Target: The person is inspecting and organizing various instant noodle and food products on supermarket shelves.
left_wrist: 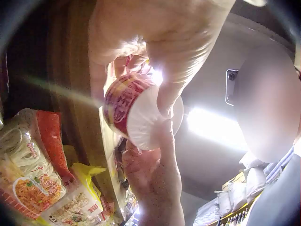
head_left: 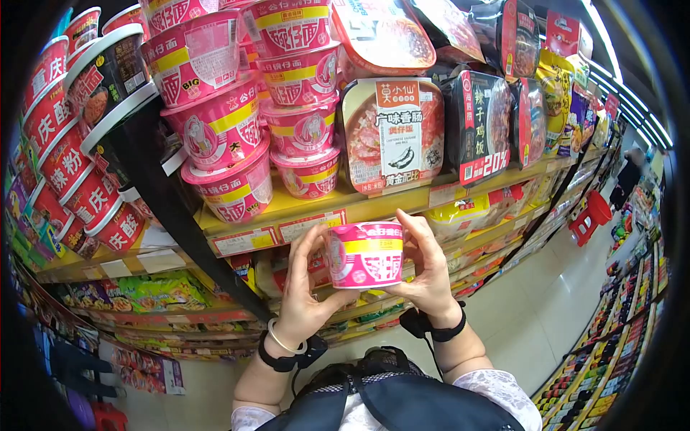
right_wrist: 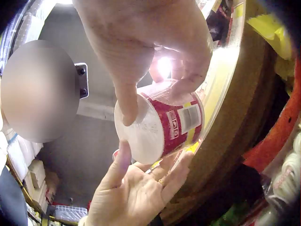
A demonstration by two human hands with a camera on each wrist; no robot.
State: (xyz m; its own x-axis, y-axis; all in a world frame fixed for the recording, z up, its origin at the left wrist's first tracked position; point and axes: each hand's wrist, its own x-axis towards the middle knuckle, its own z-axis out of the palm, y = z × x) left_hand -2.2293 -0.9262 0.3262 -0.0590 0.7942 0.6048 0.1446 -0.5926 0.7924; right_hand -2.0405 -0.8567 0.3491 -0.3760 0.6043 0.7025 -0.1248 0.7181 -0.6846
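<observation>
A pink noodle cup with a yellow band is held upright between both hands, in front of the shelf edge. The left hand grips its left side and the right hand its right side, both thumbs at the bottom. In the left wrist view the cup shows its white base, with the left hand around it. The right wrist view shows the cup's printed barcode side, the right hand's thumb on the white base and the left hand opposite.
Stacked pink cups and boxed rice meals stand on the shelf beyond the hands. Red and white tubs are at the left, past a black post. Floor and a red stool lie to the right.
</observation>
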